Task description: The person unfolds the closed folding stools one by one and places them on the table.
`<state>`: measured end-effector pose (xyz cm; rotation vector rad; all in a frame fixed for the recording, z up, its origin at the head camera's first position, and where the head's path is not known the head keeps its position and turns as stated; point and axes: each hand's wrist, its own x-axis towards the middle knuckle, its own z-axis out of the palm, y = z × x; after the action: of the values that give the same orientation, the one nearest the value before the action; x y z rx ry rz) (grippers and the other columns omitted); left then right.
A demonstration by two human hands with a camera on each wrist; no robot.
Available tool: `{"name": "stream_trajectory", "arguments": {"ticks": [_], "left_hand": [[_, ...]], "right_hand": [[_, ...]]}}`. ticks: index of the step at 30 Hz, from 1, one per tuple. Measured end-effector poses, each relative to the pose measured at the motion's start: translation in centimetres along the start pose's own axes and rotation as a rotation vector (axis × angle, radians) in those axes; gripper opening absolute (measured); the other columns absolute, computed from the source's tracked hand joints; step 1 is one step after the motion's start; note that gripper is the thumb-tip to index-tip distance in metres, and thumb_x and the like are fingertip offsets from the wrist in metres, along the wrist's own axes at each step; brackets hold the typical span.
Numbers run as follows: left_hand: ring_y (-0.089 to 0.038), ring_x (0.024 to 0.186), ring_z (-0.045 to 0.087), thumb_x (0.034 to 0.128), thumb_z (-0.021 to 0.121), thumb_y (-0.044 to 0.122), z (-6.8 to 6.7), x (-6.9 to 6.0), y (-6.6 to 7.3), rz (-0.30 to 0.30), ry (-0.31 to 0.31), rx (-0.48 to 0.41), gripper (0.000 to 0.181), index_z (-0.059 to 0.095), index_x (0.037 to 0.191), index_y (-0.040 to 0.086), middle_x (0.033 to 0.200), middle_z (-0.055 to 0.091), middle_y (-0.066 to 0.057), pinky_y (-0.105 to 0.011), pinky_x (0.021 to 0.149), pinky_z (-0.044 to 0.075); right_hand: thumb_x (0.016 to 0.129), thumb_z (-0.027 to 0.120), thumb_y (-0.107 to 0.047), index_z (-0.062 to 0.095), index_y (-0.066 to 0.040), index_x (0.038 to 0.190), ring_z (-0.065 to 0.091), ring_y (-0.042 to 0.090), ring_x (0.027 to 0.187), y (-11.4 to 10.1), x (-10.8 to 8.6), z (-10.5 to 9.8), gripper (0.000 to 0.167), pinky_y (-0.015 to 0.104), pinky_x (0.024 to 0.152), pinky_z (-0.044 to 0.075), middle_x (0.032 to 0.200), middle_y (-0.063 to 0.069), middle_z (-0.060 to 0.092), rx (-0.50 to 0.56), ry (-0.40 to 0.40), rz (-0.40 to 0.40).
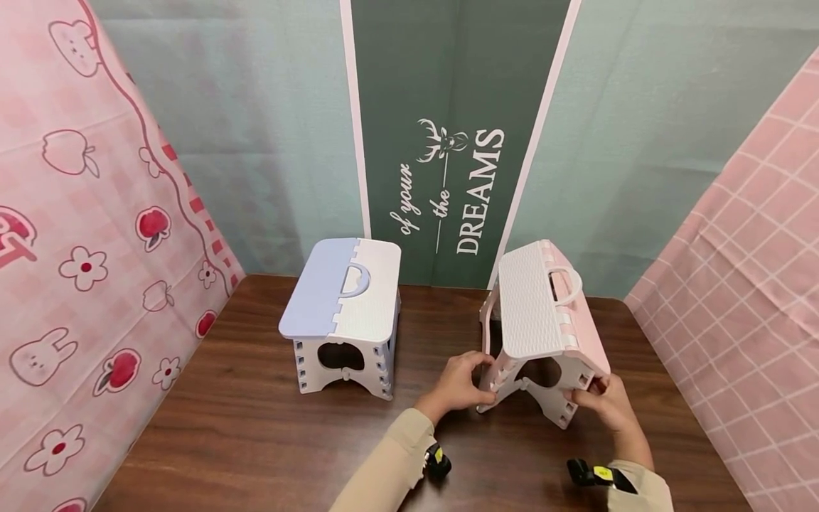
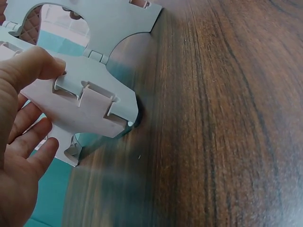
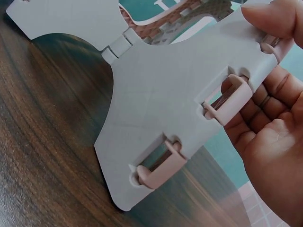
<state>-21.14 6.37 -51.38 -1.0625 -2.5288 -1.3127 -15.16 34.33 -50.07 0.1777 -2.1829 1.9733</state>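
A white and pink folding stool [image 1: 527,306] stands at the right of the table, its top bent into a ridge along the middle hinge, with a loop handle [image 1: 574,288] sticking up. My left hand [image 1: 462,384] grips the stool's left leg edge, thumb on the white end panel [image 2: 71,80] and fingers behind. On the other side my right hand [image 1: 608,405] holds the right leg edge just under the pink half. In the right wrist view, that thumb presses the panel [image 3: 156,90] and the fingers curl behind it. The lower leg corners appear near or on the tabletop.
A blue and white folding stool [image 1: 348,291] stands unfolded with a flat top, left of the pink one. Both are on a dark brown wooden table [image 1: 256,441]. Printed cloths hang behind, with a pink patterned cloth [image 1: 83,263] on the left and a pink checked cloth [image 1: 755,284] right.
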Motion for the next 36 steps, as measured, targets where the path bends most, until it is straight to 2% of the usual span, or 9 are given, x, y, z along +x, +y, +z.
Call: {"name": "stream_trajectory", "arguments": {"ticks": [4, 8, 18, 26, 36], "left_hand": [[-0.016, 0.088, 0.058, 0.0621, 0.08, 0.018, -0.2, 0.0, -0.2, 0.007, -0.003, -0.001, 0.05, 0.064, 0.108, 0.01, 0.101, 0.062, 0.001, -0.014, 0.075, 0.04], [-0.017, 0.089, 0.059, 0.0622, 0.08, 0.017, -0.2, -0.1, -0.4, 0.008, -0.008, -0.01, 0.05, 0.064, 0.109, 0.009, 0.102, 0.062, 0.0, -0.014, 0.076, 0.041], [-0.015, 0.092, 0.059, 0.0619, 0.081, 0.017, -0.4, -0.4, -1.1, 0.004, 0.016, -0.008, 0.051, 0.064, 0.109, 0.011, 0.104, 0.061, 0.003, -0.015, 0.079, 0.041], [-0.014, 0.092, 0.058, 0.0635, 0.082, 0.018, -0.4, -0.6, -1.1, -0.001, 0.013, -0.014, 0.051, 0.063, 0.11, 0.012, 0.104, 0.062, 0.003, -0.015, 0.079, 0.041], [-0.015, 0.092, 0.058, 0.0639, 0.083, 0.018, -0.3, -0.7, -1.3, -0.007, 0.016, -0.034, 0.05, 0.063, 0.11, 0.011, 0.103, 0.062, 0.003, -0.017, 0.079, 0.042]], "right_hand": [[0.066, 0.062, 0.021, 0.067, -0.017, 0.09, 0.059, 0.006, 0.071, 0.2, 0.1, 0.0, 0.046, 0.019, 0.062, 0.048, 0.078, -0.004, 0.065, 0.042, 0.007, 0.018], [0.065, 0.062, 0.02, 0.067, -0.017, 0.087, 0.058, 0.005, 0.068, 0.2, 0.3, 0.0, 0.043, 0.019, 0.06, 0.047, 0.075, -0.004, 0.064, 0.034, 0.015, 0.017], [0.066, 0.058, 0.025, 0.068, -0.015, 0.093, 0.061, 0.007, 0.075, 0.2, 0.9, 0.3, 0.05, 0.02, 0.065, 0.049, 0.085, -0.002, 0.067, 0.14, -0.028, -0.008], [0.066, 0.056, 0.025, 0.07, -0.014, 0.091, 0.062, 0.007, 0.072, 0.4, 0.6, 0.1, 0.048, 0.02, 0.063, 0.049, 0.082, -0.001, 0.068, 0.184, -0.02, -0.013], [0.066, 0.051, 0.027, 0.07, -0.011, 0.093, 0.061, 0.007, 0.078, 0.6, 0.6, 0.0, 0.05, 0.02, 0.067, 0.049, 0.086, 0.0, 0.068, 0.279, -0.025, -0.021]]}}
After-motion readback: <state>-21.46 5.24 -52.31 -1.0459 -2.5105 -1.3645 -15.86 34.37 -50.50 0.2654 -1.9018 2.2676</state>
